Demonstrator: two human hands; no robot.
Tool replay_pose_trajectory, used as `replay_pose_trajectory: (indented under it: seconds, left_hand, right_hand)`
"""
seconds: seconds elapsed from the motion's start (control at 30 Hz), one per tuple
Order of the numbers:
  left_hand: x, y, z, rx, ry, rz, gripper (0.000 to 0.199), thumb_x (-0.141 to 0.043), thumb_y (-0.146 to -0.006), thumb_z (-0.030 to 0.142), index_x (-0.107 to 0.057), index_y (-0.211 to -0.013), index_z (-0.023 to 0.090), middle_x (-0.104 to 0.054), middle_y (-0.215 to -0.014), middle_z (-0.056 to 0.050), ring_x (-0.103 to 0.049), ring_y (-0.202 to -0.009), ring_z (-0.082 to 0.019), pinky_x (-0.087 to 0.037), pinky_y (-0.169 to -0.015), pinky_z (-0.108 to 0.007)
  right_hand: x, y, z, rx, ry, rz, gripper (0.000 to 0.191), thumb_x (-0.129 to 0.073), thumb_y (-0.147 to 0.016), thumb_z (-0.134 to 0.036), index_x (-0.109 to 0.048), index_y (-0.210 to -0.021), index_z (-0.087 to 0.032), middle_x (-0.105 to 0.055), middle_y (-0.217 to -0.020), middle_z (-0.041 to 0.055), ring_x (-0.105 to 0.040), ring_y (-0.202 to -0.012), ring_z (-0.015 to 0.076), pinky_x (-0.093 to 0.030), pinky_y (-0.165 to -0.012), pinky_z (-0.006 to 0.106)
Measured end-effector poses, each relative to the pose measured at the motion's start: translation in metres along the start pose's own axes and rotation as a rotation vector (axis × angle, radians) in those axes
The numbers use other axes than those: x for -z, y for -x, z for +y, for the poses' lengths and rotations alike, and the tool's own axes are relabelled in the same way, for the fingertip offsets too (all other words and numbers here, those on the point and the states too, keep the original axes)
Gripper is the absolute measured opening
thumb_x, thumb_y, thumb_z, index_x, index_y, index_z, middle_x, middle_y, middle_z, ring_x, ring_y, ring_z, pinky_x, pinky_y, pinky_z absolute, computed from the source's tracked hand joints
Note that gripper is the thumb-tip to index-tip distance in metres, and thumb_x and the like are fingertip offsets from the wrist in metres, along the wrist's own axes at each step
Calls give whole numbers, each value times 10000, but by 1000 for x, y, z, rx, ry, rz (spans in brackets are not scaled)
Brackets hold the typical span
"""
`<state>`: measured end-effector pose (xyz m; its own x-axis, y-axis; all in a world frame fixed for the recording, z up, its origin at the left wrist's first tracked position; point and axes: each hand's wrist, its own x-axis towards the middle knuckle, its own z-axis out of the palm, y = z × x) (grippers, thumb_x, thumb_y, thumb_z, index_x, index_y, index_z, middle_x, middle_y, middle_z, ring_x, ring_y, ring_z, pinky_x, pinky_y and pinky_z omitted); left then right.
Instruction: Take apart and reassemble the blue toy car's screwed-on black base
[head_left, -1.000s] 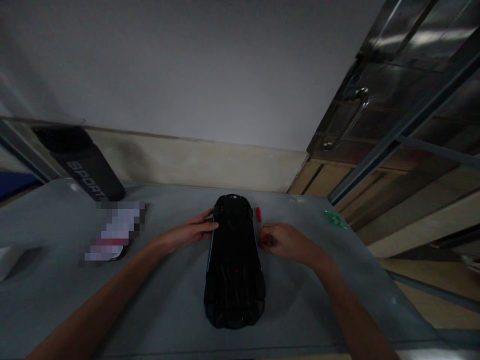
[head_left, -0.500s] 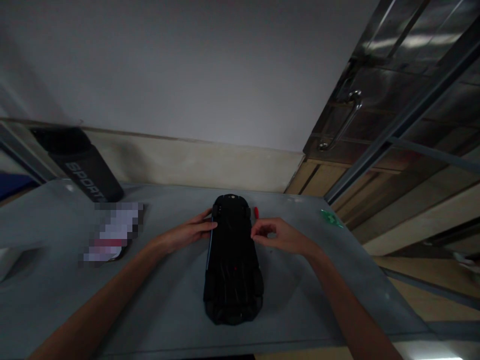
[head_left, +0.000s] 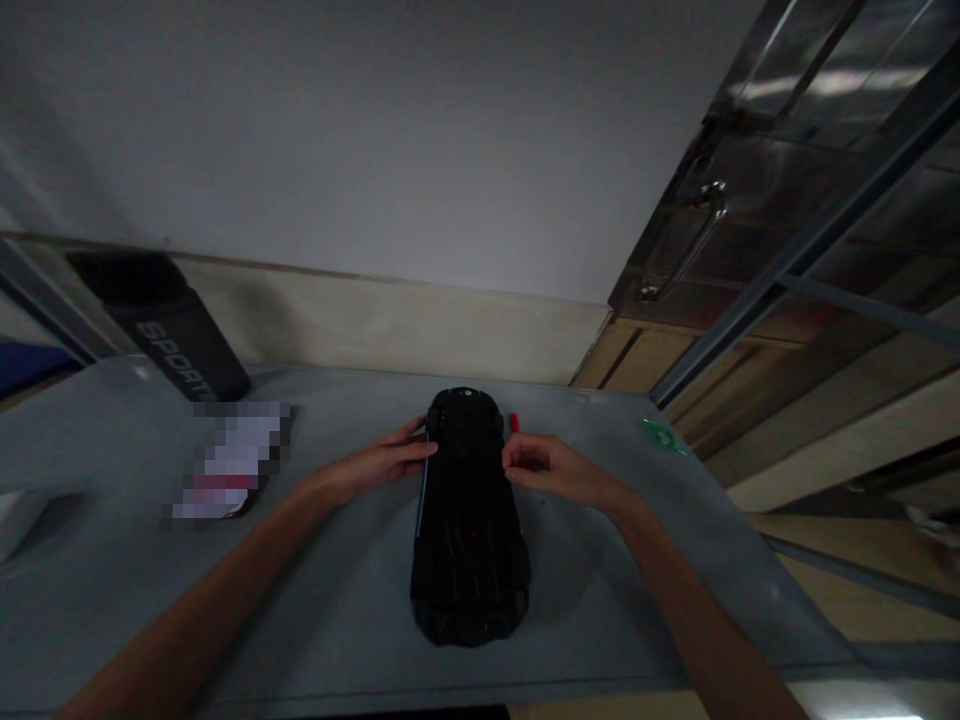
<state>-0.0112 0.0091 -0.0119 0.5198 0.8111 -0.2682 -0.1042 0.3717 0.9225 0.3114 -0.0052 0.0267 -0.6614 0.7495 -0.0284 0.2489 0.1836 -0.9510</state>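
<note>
A black toy car [head_left: 469, 500] lies upside down on the grey table, its underside facing me and its length pointing away. At its left edge, my left hand [head_left: 382, 462] grips it with the thumb on the rim and the fingers along the side. On the opposite edge, my right hand [head_left: 551, 468] is closed in a pinch, its fingertips at the car's side. Whatever those fingertips hold, if anything, is too small or hidden to make out. Just beyond my right hand lies a red object [head_left: 514, 423], slim and partly covered by the hand.
A dark bottle marked SPORT [head_left: 176, 335] leans in view at the back left, with a blurred-out flat item [head_left: 240, 455] before it. A small green packet [head_left: 663, 436] lies on the table [head_left: 322, 620] at right. The wall [head_left: 375, 325] borders the back.
Little differs. The view has shifted slightly; both hands keep their places on either side of the car.
</note>
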Motion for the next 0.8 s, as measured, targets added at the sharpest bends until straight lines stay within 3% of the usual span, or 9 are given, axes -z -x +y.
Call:
replay_pose_trajectory:
  seconds: [0.23, 0.43, 0.6, 0.7, 0.8]
  left_hand:
    - [-2, 1, 2, 5, 6, 8, 1045, -907, -855, 412, -351, -1734, 307, -457, -1772, -104, -412, -1647, -328, -319, -1367, -492]
    - [-4, 0, 2, -7, 20, -3, 970, -909, -859, 415, -424, -1693, 309, -532, -1726, -70, -410, -1647, -333, -346, -1353, -457]
    - [-4, 2, 2, -13, 23, -2, 1017, -916, -844, 414, -392, -1710, 311, -484, -1757, -91, -391, -1658, -331, -331, -1363, -471]
    - [-1, 0, 1, -2, -5, -4, 1057, -907, -847, 430, -342, -1733, 321, -436, -1784, -101, -381, -1663, -330, -309, -1375, -493]
    - [2, -2, -1, 0, -26, -9, 1066, -898, -852, 451, -322, -1741, 334, -398, -1806, -89, -365, -1671, -332, -302, -1381, -498]
  right_hand:
    - [-4, -5, 4, -35, -76, -6, 335, -801, -874, -486, -581, -920, -238, -509, -796, -57, -455, -700, 130, -363, -656, 285]
    - [-20, -10, 5, -161, -56, 186, 309, -712, -809, -330, -411, -778, -270, -379, -671, -75, -379, -601, 137, -293, -561, 288]
    - [-20, 30, 5, -33, 215, 326, 107, -631, -950, -344, -570, -912, -265, -614, -830, 0, -572, -762, 193, -449, -719, 329]
    - [-13, 62, 14, -94, 460, 333, 110, -617, -990, -336, -668, -935, -255, -686, -883, 27, -634, -786, 206, -493, -760, 344]
    - [-10, 79, 23, -95, 541, 329, 135, -618, -1004, -324, -728, -983, -248, -724, -950, 44, -682, -831, 216, -536, -801, 353]
